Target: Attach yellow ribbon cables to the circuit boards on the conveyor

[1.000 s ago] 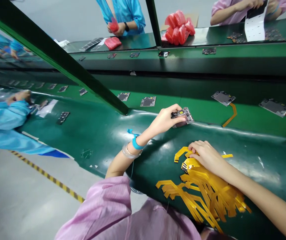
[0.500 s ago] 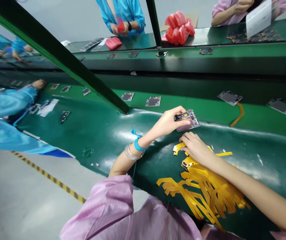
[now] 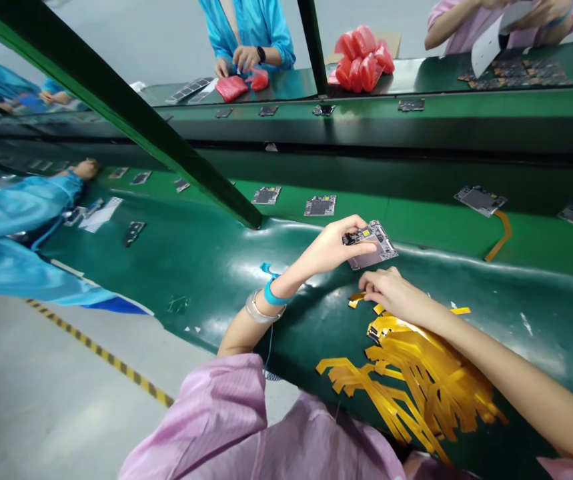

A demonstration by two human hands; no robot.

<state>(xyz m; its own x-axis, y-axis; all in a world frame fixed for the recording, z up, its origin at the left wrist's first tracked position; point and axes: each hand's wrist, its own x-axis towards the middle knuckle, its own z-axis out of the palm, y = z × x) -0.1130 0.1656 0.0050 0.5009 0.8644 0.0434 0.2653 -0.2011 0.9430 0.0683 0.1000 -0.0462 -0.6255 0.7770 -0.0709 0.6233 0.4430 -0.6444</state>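
My left hand (image 3: 339, 245) grips a circuit board (image 3: 379, 248) by its left edge, thumb across its face, tilted above the green mat. A blue wrist strap (image 3: 272, 293) and a clear bangle circle that wrist. Just below the board, my right hand (image 3: 391, 292) has its fingers pinched around the end of an orange flex cable (image 3: 355, 300); the fingers partly hide that cable. Under and beside my right forearm lies a heap of orange flex cables (image 3: 431, 367), with a smaller bunch (image 3: 346, 375) spread to its left.
Circuit boards lie along the green belt (image 3: 391, 207) beyond the mat; one board (image 3: 480, 199) has a flex cable trailing from it. A slanted green post (image 3: 166, 143) stands at left. Co-workers sit at left and across, near red bags (image 3: 363, 63).
Boards on the near belt have shifted right. My right hand's fingers have curled in more around the cable end. Across the line, a co-worker has lowered a red bag to the table.
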